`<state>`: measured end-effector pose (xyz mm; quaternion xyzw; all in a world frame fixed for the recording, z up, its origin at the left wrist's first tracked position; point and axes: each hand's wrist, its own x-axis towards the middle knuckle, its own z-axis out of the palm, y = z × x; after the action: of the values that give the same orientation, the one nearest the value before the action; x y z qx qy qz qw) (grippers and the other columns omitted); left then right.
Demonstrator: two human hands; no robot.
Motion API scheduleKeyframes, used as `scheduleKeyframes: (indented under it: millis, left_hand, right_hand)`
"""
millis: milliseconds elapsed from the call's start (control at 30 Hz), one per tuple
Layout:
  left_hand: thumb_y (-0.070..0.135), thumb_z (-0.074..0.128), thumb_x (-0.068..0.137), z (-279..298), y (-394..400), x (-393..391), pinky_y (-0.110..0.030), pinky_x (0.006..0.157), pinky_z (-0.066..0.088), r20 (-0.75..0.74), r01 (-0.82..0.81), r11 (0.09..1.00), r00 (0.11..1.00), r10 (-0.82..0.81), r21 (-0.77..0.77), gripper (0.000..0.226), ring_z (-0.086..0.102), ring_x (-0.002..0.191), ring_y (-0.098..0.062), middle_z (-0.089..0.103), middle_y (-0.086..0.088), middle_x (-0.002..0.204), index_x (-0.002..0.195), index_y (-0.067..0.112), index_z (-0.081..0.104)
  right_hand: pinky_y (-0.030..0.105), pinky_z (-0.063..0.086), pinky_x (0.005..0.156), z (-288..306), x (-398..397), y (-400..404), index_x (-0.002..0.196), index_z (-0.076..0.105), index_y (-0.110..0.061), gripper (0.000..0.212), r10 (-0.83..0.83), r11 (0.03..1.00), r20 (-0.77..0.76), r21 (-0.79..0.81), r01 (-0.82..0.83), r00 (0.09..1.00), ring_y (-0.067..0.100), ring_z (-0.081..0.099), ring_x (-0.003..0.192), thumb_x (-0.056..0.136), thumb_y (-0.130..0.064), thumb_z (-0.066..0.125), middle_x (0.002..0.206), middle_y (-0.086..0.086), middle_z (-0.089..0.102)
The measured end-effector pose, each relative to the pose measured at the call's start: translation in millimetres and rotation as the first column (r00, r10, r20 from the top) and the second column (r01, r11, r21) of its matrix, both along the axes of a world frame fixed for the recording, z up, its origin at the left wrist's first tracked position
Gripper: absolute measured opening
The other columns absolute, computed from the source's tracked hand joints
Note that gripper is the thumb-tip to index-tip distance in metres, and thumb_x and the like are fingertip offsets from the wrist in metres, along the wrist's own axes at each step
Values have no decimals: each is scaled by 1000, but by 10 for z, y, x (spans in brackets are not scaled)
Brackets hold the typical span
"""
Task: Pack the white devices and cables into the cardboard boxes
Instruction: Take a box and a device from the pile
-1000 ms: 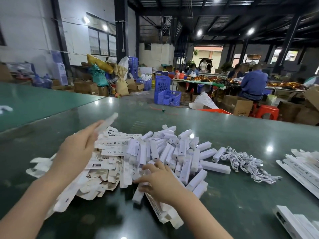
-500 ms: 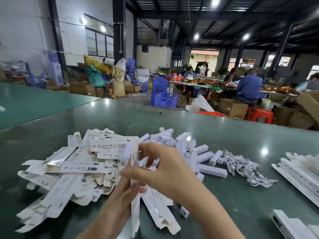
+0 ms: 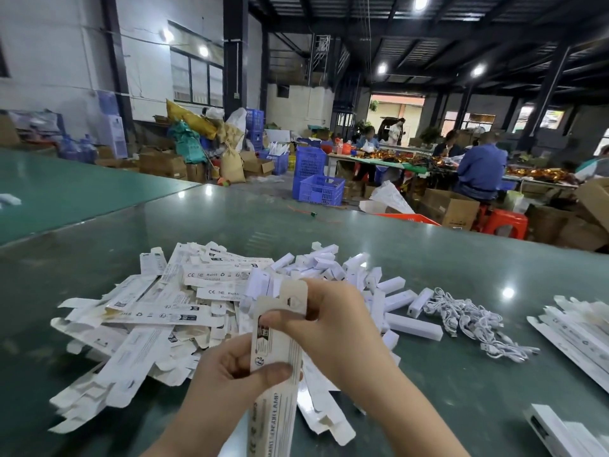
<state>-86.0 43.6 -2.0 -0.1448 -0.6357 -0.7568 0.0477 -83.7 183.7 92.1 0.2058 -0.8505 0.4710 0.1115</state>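
A long, narrow cardboard box point(image 3: 275, 364) stood upright in front of the person, its lower end cut off by the frame's bottom edge. The left hand point(image 3: 230, 379) gripped its middle, thumb pressed across the printed face; the right hand point(image 3: 333, 328) pinched its top flap, which hid the box's mouth. Behind lay a heap of flat boxes point(image 3: 141, 328), thin and white, overlapping. To the right sat white block-shaped devices point(image 3: 379, 291), partly hidden by the right hand, then a tangle of cables point(image 3: 474, 324). The glossy green table point(image 3: 428, 258) was bare toward its far edge.
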Motion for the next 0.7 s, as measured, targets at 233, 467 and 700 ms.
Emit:
scheduleKeyframes:
  millis: [233,467,700]
  left_hand:
    - [24,80,69,79,-22,32,-24,79,55,63,272,959,962,-267,-82,35,70,94,-28,73,-9,102,103,28,73]
    - [15,70,81,56,-36,35,-22,85,52,111,355,910,934,-338,-215,43,67,105,-22,72,-5,109,123,16,59]
    - [6,61,86,27,-15,26,-30,73,55,120,383,914,922,-368,-133,39,70,86,-35,71,-19,102,124,7,52]
  right_hand:
    - [37,51,65,88,-84,157,74,61,5,27,-108,986,-29,-131,103,994,27,63,70,77,-19,74,76,20,65]
    - [44,51,68,93,-150,228,73,63,4,22,-151,976,-34,-166,143,988,33,63,74,78,-15,73,73,19,66]
    - [47,54,69,129,-167,295,69,57,5,29,-166,965,-45,-213,153,985,34,65,75,79,-17,73,74,20,67]
